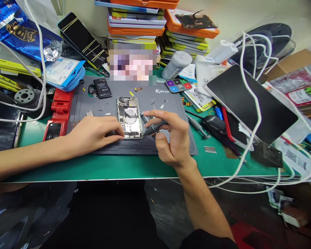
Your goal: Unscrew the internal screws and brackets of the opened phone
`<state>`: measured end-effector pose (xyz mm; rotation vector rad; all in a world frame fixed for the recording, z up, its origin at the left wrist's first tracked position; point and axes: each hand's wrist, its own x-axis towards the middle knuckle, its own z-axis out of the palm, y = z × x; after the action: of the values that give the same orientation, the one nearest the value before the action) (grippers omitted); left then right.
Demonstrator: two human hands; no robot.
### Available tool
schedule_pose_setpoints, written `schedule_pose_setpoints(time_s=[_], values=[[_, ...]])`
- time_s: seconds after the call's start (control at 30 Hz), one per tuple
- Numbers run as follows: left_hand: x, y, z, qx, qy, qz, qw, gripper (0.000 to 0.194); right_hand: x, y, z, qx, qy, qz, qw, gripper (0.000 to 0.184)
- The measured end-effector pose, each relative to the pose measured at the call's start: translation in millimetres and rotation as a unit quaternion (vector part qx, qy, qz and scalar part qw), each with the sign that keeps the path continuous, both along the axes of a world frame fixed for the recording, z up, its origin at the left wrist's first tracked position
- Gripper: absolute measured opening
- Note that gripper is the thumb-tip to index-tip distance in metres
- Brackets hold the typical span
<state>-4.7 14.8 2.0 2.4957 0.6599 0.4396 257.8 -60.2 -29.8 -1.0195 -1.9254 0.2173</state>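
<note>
An opened phone [131,116] lies on the grey work mat [90,107], its inner parts and a round coil showing. My left hand [100,133] rests on the mat, with thumb and forefinger on the phone's lower left edge. In my right hand [175,136] is a dark-handled screwdriver [155,128], held beside the phone's lower right side; its tip is hard to make out. Behind the phone lie a black battery [102,88] and small loose parts. Small metal pieces [89,113] sit near my left hand.
Stacked phone-part boxes [136,31] stand at the back. A red clamp-like device [58,114] is at left. To the right are another screwdriver [198,126], a multicoloured case [178,86], a black tablet-like panel [254,103] and white cables [256,121]. The table edge [155,179] runs in front.
</note>
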Motion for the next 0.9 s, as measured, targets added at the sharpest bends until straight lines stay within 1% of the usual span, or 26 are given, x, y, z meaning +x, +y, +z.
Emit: schedule_pose_setpoints(time_s=[0.07,0.17,0.23,0.3,0.4,0.47,0.53,0.67,0.77,0.9], values=[[0.6,0.1,-0.5,0.003,-0.001,0.001,1.0,0.008,0.0,-0.4,-1.2,0.001,0.001,-0.002,1.0,0.059],[1.4,-0.1,-1.5,0.015,-0.003,0.002,1.0,0.01,-2.1,-0.8,-3.3,0.024,0.006,-0.059,0.998,0.059],[1.5,-0.4,-1.8,0.02,-0.002,0.002,1.0,0.011,-4.5,-0.8,-3.8,0.028,0.03,-0.082,0.996,0.056],[1.2,-0.4,-1.9,0.022,-0.001,0.005,1.0,0.012,-7.0,-0.6,-3.2,0.039,0.071,-0.088,0.993,0.053],[0.3,-0.3,-2.1,0.019,-0.003,0.0,1.0,0.015,-9.3,0.0,-1.1,0.054,0.136,-0.074,0.986,0.05],[-0.2,-0.2,-2.6,0.017,-0.006,-0.006,1.0,0.016,-10.1,0.3,-0.3,0.043,0.16,-0.051,0.985,0.049],[-0.3,-0.3,-3.2,0.017,-0.006,-0.007,1.0,0.016,-10.5,0.2,-0.6,0.032,0.164,-0.041,0.985,0.048],[-0.2,-0.4,-4.0,0.023,-0.003,0.005,1.0,0.016,-11.8,-0.7,-0.7,0.018,0.16,-0.056,0.985,0.042],[-0.3,0.1,-3.5,0.014,-0.002,0.003,1.0,0.018,-13.6,-1.0,2.2,0.015,0.163,-0.061,0.985,0.039],[-0.1,0.6,-1.5,-0.001,-0.003,0.002,1.0,0.021,-16.0,-1.3,7.2,0.01,0.162,-0.033,0.986,0.037]])
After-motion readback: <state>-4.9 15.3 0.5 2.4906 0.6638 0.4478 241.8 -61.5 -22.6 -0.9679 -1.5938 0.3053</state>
